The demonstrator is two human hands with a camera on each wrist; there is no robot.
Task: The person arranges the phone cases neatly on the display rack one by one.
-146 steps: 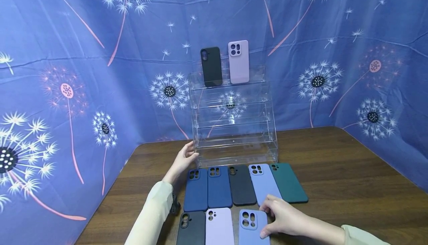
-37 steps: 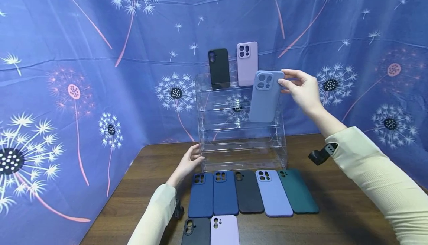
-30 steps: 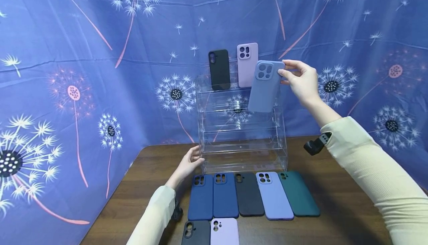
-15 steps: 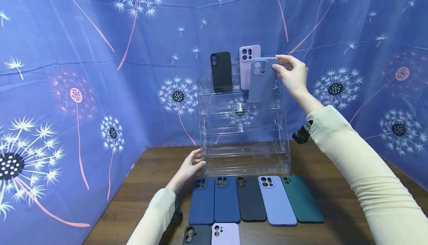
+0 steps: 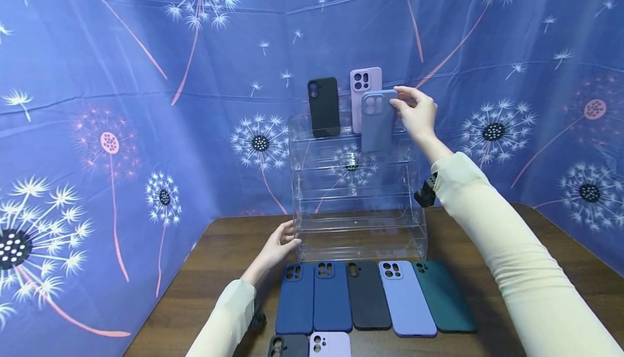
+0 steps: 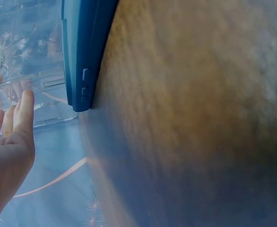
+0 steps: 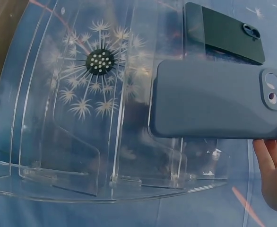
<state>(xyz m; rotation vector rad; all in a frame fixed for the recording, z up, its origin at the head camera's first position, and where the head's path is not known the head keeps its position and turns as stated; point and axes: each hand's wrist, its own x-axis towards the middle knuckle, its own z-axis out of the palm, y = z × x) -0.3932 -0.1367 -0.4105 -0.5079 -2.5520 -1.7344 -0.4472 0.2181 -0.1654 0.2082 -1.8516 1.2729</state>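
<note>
My right hand [image 5: 416, 113] pinches the upper right corner of a light blue phone case [image 5: 377, 132] between thumb and fingers. In the head view the case hangs upright before the upper tiers of a clear stepped display rack [image 5: 358, 252], overlapping a pink phone case [image 5: 356, 110]. The right wrist view shows its lower end near a clear shelf edge; whether they touch, I cannot tell. Left of the pink case, a black phone case [image 5: 324, 109] stands on the top tier. My left hand [image 5: 274, 250] touches the rack's lower left side, fingers fairly straight.
Before the rack lie two dark blue cases [image 5: 295, 304], a black case [image 5: 369, 300], a lighter blue case [image 5: 409, 303] and a green case [image 5: 446, 300]. Nearer me are another black case [image 5: 290, 346] and a lilac case [image 5: 336, 346], both cut off. A patterned cloth [image 5: 170, 37] hangs behind.
The right hand took the light blue case from the near row and raised it to the rack. Lately it moved left, partly over the pink case, then slightly down. The left hand stayed at the rack.
</note>
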